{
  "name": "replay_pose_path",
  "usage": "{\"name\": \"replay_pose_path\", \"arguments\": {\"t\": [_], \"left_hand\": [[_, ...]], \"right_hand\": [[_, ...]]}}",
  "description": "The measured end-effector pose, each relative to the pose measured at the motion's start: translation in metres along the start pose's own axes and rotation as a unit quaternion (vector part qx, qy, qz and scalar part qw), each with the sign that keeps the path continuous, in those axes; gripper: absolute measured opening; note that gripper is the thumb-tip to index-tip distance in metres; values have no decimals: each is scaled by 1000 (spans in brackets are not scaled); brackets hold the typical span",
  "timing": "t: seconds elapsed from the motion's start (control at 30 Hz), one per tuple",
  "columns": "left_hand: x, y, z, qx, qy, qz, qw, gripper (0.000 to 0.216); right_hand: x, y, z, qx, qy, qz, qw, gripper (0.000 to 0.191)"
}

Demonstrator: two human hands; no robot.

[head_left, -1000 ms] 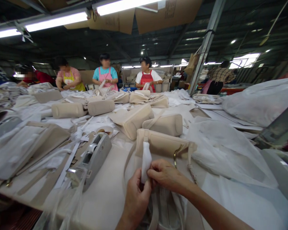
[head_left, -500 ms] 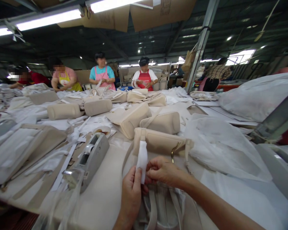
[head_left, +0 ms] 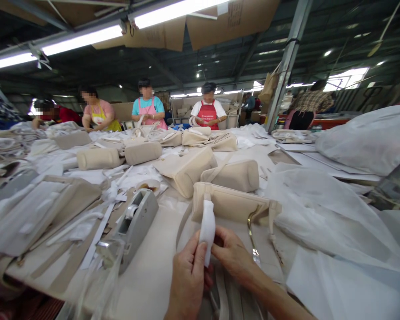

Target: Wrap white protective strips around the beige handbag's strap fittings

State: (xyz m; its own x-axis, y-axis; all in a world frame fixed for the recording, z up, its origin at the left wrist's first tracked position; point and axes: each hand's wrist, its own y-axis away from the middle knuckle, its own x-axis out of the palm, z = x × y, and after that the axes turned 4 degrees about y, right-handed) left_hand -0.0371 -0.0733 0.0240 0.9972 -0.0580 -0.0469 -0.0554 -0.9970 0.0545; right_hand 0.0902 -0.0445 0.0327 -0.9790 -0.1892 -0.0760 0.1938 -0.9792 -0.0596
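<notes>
White foam wrap point(head_left: 207, 229) pinched by both hands, left hand point(head_left: 189, 278), right hand point(head_left: 234, 258)

Long white worktable point(head_left: 153, 275), crowded. Strewn with beige handbags point(head_left: 235, 205), a grey tape dispenser point(head_left: 133, 222), white strips point(head_left: 96, 231) and thin wrapping sheets point(head_left: 320, 213).

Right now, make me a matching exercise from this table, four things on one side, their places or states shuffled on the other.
Things:
1. white foam strip
2. tape dispenser
3. cream handbag
4. white dust bag

Places or states:
A. lies beyond the hands
B. pinched between both hands
C. left of the hands
D. spread at the right

Pairs: 1-B, 2-C, 3-A, 4-D
</notes>
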Motion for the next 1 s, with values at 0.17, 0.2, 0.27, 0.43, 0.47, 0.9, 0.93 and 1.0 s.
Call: {"name": "replay_pose_path", "arguments": {"t": [0.17,0.2,0.27,0.43,0.47,0.9,0.93,1.0], "left_hand": [[1,0,8,5,-12,-10,1000,64],[1,0,9,3,-6,-11,1000,64],[0,0,8,-6,15,-14,1000,65],[-2,1,1,-36,66,-2,997,64],[-2,1,-1,-35,68,3,997,64],[9,11,-4,34,94,-41,994,91],[10,11,-4,27,131,-37,990,97],[13,11,-4,4,207,-4,978,105]], "right_hand": [[-5,14,1,5,122,-28,992,26],[-6,17,1,4,138,-30,990,28],[-9,22,1,-2,178,-51,983,33],[-14,31,6,6,202,-147,968,41],[-13,31,8,22,165,-139,976,43],[13,21,9,102,-395,111,906,24],[13,19,8,105,-412,120,897,25],[13,17,4,108,-439,138,881,30]]}}
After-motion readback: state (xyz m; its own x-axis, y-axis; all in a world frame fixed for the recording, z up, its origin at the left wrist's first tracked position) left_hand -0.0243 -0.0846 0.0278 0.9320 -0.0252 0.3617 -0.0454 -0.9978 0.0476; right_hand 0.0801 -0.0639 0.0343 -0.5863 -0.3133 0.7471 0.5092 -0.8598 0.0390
